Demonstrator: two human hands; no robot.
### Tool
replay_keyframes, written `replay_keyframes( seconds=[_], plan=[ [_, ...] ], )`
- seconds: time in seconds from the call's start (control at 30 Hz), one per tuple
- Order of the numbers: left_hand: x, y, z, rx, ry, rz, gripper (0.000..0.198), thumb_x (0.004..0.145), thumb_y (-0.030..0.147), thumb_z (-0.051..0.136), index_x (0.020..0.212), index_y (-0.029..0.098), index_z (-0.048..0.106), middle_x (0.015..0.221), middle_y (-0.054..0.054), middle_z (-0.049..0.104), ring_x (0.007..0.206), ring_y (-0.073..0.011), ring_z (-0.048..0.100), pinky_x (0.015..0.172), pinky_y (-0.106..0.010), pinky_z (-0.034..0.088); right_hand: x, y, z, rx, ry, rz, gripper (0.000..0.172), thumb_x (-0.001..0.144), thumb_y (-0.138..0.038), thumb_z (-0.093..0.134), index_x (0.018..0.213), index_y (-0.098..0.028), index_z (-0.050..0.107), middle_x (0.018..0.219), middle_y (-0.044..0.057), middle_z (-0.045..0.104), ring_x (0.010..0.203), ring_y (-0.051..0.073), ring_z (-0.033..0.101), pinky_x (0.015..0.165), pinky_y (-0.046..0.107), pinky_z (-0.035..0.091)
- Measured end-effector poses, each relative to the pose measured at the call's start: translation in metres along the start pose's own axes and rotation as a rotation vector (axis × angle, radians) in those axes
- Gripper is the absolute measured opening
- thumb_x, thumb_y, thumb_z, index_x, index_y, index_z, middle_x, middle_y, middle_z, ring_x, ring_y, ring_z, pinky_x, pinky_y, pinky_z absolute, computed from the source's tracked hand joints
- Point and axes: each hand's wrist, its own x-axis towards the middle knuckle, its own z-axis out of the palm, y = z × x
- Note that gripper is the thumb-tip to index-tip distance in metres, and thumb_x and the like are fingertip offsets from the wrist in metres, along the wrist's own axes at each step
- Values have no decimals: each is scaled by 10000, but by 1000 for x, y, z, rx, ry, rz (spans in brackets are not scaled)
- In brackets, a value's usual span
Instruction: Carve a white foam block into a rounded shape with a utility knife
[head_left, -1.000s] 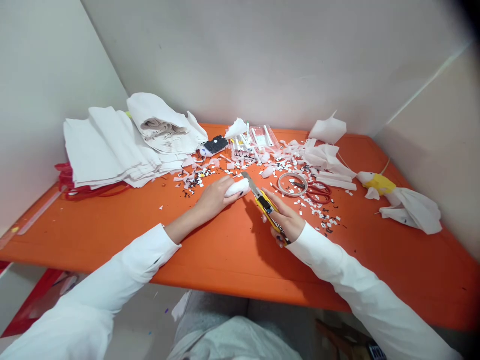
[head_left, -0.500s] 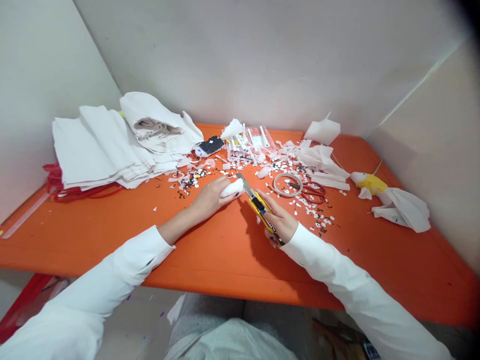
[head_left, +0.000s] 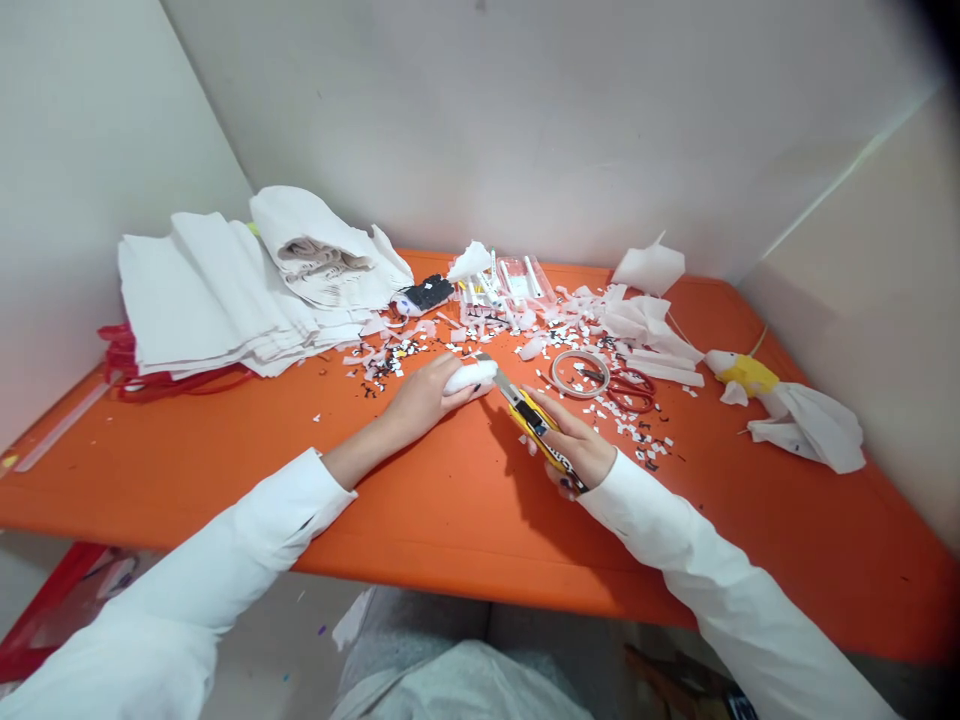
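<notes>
My left hand [head_left: 424,402], resting on the orange table, is closed round a small white paper roll [head_left: 471,376]. Its far end sticks out past my fingertips. My right hand [head_left: 577,445] grips a yellow and black utility knife [head_left: 541,424]. The extended metal blade points up and left and lies at the right end of the white roll; whether the edge is cutting in, I cannot tell. Just right of the knife lie a roll of clear tape [head_left: 556,374] and red-handled scissors [head_left: 632,390].
A stack of white paper sheets [head_left: 202,300] lies at the left over a red bag [head_left: 120,360]. Black and white scraps [head_left: 390,355] litter the middle. Pens in a plastic case [head_left: 517,280] stand at the back. A yellow and white paper figure [head_left: 750,375] lies at the right.
My right hand has moved slightly right and down with the knife. The left hand keeps hold of the white roll. The whole view has shifted a little.
</notes>
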Motion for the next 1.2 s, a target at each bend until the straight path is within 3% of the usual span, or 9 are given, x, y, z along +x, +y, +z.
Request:
replay_keyframes(
  seconds=[0.3, 0.53, 0.67, 0.9, 1.1, 1.2],
  plan=[
    [3, 1, -4, -51, -41, 36, 305, 861, 494, 515, 783, 200, 518, 797, -28, 553, 702, -175, 521, 638, -285, 373, 5, 2, 6, 4, 2, 23, 665, 870, -218, 492, 1474, -378, 265, 749, -52, 524, 314, 41, 381, 272, 177, 291],
    [4, -3, -1, -16, -40, -13, 277, 859, 469, 513, 807, 197, 513, 787, -30, 545, 704, -191, 521, 620, -295, 358, 0, 3, 4, 70, 1, 35, 645, 872, -239, 501, 1466, -377, 293, 738, -47, 529, 311, 36, 372, 273, 158, 236],
    [5, -3, -5, -48, -44, -8, 321, 853, 515, 508, 785, 201, 504, 766, -23, 542, 680, -181, 507, 617, -295, 360, 4, -4, 0, 191, -59, 82, 717, 825, -142, 483, 1471, -371, 274, 727, -50, 539, 320, 36, 355, 286, 150, 251],
    [2, -1, -6, -75, -34, -47, 304, 838, 497, 524, 803, 195, 537, 782, -34, 584, 687, -185, 534, 622, -292, 384, 11, -1, -16, 377, -211, 157, 823, 815, -142, 505, 1507, -371, 122, 763, -40, 569, 330, 27, 324, 302, 133, 250],
    [-2, 5, -6, -303, -73, -221, 385, 818, 516, 514, 958, 171, 610, 861, -21, 655, 748, -197, 585, 657, -284, 425, 10, 3, -10, 362, -221, 49, 777, 842, -183, 520, 1497, -391, 157, 792, -29, 586, 341, 41, 384, 292, 157, 317],
    [-3, 10, -8, -207, -49, -201, 357, 812, 490, 522, 944, 171, 613, 873, -38, 652, 765, -207, 588, 676, -290, 424, 6, 1, -10, 319, -158, 14, 785, 824, -171, 524, 1498, -376, 178, 765, -33, 592, 333, 56, 405, 278, 176, 332]
  ],
)
